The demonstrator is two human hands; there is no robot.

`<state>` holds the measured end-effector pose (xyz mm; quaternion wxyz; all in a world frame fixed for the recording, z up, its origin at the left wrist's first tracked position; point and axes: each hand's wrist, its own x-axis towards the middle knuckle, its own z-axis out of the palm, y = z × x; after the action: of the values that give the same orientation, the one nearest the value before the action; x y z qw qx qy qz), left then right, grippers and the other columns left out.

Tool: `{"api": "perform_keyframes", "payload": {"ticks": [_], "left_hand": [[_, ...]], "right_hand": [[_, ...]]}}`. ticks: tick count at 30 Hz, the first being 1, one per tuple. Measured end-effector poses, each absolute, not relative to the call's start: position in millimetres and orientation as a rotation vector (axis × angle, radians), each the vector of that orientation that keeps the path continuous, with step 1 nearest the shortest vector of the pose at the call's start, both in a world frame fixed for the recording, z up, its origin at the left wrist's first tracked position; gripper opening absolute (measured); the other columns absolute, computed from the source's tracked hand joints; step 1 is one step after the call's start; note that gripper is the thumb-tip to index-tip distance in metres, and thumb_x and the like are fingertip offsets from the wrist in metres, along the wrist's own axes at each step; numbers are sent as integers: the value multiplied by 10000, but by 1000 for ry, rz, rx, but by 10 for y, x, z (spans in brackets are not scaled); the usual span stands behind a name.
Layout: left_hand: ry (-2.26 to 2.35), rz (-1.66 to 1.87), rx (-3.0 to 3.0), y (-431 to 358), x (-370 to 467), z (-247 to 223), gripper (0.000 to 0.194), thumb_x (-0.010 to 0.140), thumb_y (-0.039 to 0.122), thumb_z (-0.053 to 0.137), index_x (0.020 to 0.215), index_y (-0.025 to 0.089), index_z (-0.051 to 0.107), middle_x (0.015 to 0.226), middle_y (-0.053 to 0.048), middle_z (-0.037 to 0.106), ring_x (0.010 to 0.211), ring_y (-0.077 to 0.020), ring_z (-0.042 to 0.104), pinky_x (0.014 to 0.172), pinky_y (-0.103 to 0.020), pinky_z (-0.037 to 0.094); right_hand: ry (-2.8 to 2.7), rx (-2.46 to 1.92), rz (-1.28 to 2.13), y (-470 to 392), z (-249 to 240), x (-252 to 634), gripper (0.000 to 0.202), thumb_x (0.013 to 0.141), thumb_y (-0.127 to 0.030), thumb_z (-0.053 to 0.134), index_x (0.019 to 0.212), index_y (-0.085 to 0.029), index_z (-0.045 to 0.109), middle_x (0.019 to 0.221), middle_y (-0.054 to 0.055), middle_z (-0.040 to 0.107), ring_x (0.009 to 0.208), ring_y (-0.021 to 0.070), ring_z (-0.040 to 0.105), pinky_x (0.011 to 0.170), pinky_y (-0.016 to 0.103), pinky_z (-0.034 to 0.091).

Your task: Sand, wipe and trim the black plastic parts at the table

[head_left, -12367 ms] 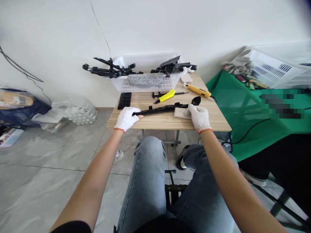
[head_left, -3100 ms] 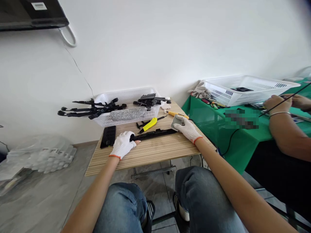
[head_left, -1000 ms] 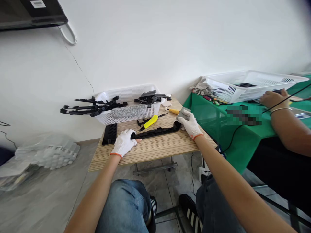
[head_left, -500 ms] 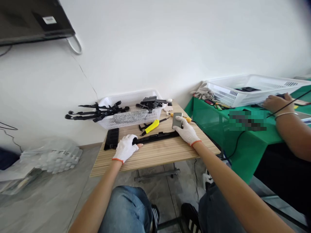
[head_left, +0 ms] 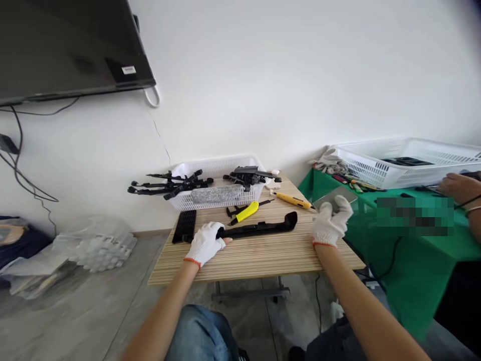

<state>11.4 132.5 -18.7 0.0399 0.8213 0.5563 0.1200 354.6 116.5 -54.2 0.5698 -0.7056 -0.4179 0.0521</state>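
A long black plastic part (head_left: 259, 229) lies across the wooden table, its bent end to the right. My left hand (head_left: 206, 242), in a white glove with an orange cuff, is closed around the part's left end. My right hand (head_left: 331, 220), also gloved, is raised over the table's right edge, with its fingers around a flat grey plate (head_left: 335, 196). Behind the part lie a yellow cutter (head_left: 246, 212), a black caliper (head_left: 232, 210) and a yellow pen-shaped tool (head_left: 293, 200). A black phone-like slab (head_left: 185, 226) is left of my left hand.
A white basket (head_left: 180, 203) of black parts stands at the back of the table (head_left: 240, 260). On the right, a green-covered table (head_left: 398, 265) bears another white basket (head_left: 376, 173), gloves and pens. Another person's hand (head_left: 459, 185) is there. A screen (head_left: 75, 50) hangs upper left.
My right hand has moved right with the grey plate, away from the black part's right end, which now shows. My left hand keeps its hold. The view has shifted.
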Motion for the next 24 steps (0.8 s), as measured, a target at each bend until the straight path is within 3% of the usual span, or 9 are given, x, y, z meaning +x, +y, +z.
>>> {"api": "perform_keyframes", "payload": {"ticks": [2, 5, 15, 24], "left_hand": [[1689, 357, 2526, 1331, 116, -185, 328, 884, 451, 659, 1135, 240, 656, 1144, -84, 703, 1085, -277, 638, 898, -383, 495], [1702, 359, 2535, 1354, 116, -202, 351, 882, 482, 647, 1128, 232, 663, 1140, -90, 701, 1079, -288, 636, 899, -391, 496], [1741, 369, 2516, 1373, 120, -215, 369, 862, 508, 662, 1104, 230, 671, 1108, -87, 705, 1054, -292, 643, 872, -387, 501], [1746, 370, 2511, 1371, 137, -218, 409, 883, 519, 621, 1165, 226, 658, 1168, -104, 696, 1105, -304, 636, 901, -392, 500]], "right_hand": [[-1260, -1787, 11, 1111, -494, 3434, 463, 993, -352, 320, 1414, -219, 459, 1152, 126, 642, 1112, 269, 609, 877, 381, 491], [-1696, -1830, 93, 1108, -448, 3193, 232, 892, -410, 587, 1070, -285, 670, 959, 42, 687, 894, 230, 650, 712, 300, 465], [-1914, -2008, 36, 1155, -334, 3007, 195, 950, -397, 550, 1037, -268, 668, 1051, 34, 704, 925, 211, 660, 611, 265, 371], [-1750, -1993, 166, 1168, -307, 3044, 188, 942, -417, 563, 1035, -295, 671, 1061, 26, 696, 951, 219, 656, 690, 283, 430]]}}
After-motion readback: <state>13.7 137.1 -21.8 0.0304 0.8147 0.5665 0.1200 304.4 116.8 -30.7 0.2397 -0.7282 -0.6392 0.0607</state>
